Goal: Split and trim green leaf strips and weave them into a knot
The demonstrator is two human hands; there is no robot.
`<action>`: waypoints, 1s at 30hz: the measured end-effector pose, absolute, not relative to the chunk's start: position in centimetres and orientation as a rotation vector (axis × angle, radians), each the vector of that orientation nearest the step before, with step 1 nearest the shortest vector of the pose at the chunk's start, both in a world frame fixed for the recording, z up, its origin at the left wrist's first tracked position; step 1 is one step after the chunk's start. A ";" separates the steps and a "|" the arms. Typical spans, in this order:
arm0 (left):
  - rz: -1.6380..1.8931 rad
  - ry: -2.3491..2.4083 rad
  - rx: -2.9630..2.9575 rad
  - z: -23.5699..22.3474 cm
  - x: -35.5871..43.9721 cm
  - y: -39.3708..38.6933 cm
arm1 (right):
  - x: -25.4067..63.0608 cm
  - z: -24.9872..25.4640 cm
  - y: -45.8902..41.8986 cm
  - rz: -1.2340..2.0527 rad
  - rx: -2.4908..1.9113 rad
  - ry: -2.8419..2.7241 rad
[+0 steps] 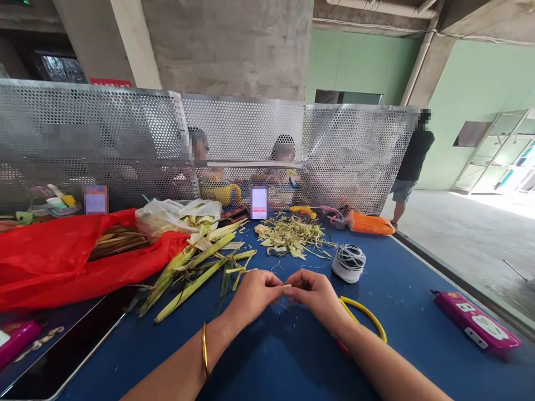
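Observation:
My left hand (261, 291) and my right hand (315, 289) meet above the blue table, thumbs and fingertips pinched together. Between them is a small pale piece (287, 286), perhaps plant husk; most of it is hidden by the fingers. A gold bangle (204, 351) circles my left wrist. Left of my left hand lie long green-yellow husk leaves (196, 289). Beyond both hands is a heap of shredded husk strips (292, 235). A ball of grey-white string (349, 263) sits beyond my right hand. A yellow curved loop (370, 314) shows partly from under my right forearm.
A red plastic bag (62, 262) with dried leaves and a dark-screened tablet (71, 351) lie left. A purple case (476, 323) is at right. An orange packet (370, 223) and a phone (259, 202) stand near the perforated metal screen (246, 122). People are behind it.

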State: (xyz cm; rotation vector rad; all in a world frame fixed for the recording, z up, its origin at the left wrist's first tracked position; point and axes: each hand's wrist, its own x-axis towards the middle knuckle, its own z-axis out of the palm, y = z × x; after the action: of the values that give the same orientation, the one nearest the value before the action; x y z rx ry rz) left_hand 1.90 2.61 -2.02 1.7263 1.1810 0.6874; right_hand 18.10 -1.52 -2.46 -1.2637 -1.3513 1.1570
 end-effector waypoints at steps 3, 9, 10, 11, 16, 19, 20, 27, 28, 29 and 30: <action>0.676 1.176 1.741 -2.0 1.8 2.6 | 18.1 -2.2 -1.6 1.265 -1.229 -1.258; 0.608 1.077 1.776 -2.2 1.5 2.7 | 18.8 -2.2 -1.6 1.449 -1.210 -1.172; 0.578 1.052 1.792 -2.2 1.4 2.7 | 19.0 -2.1 -1.6 1.446 -1.209 -1.171; 0.529 1.024 1.819 -2.2 1.3 2.8 | 19.2 -1.9 -1.5 1.426 -1.210 -1.167; 0.295 0.860 1.981 -1.1 0.8 2.6 | 20.6 -0.9 -1.0 1.207 -1.201 -1.039; 0.638 1.117 2.221 1.0 -0.2 2.5 | 20.8 -0.9 -0.8 1.168 -1.206 -1.024; 0.778 1.274 2.260 1.7 -0.7 2.6 | 20.8 -0.9 -0.8 1.169 -1.209 -1.034; 0.481 1.906 2.411 2.6 -3.4 4.8 | 20.3 -1.4 -0.8 1.152 -1.223 -1.134; 0.422 1.879 2.369 2.1 -3.5 5.1 | 20.2 -1.5 -0.7 1.152 -1.224 -1.143; 0.408 1.825 2.335 1.8 -3.5 5.4 | 20.2 -1.5 -0.7 1.153 -1.223 -1.148; 0.410 1.791 2.324 1.5 -3.5 5.6 | 20.2 -1.6 -0.7 1.153 -1.221 -1.152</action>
State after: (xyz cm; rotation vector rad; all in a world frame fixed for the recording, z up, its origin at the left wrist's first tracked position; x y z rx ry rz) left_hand -3.53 5.60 1.46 2.3237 1.7913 0.4100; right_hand 20.16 -0.65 -1.64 -1.2207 -1.1520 1.1527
